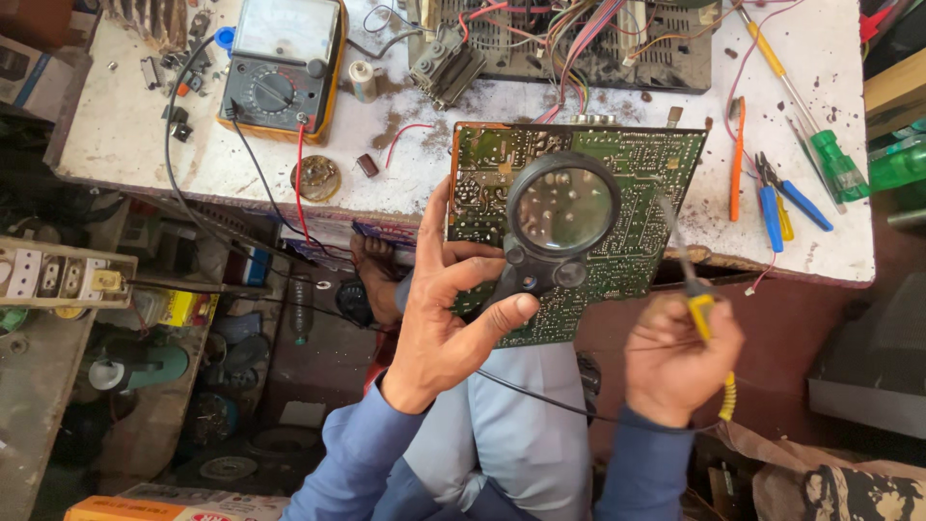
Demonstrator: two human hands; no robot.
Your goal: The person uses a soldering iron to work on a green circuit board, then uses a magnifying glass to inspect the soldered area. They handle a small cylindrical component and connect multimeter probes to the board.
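Head | left hand (pixel 439 318) grips magnifier (pixel 559 217), circuit board (pixel 598 193) | right hand (pixel 675 362) grips soldering iron (pixel 690 280) past table edge (pixel 820 275)

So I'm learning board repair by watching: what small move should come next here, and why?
Probably lower the soldering iron tip onto the circuit board beside the magnifier. The left hand already holds board and lens together, while the right hand holds the iron just off the board's right edge.

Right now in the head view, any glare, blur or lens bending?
Head view: even daylight, white table bright but not blown out; circuit board sharp; traces smear grey through the magnifier lens; soldering iron slightly soft; table edges bow, wide-angle distortion; under-table area dim.
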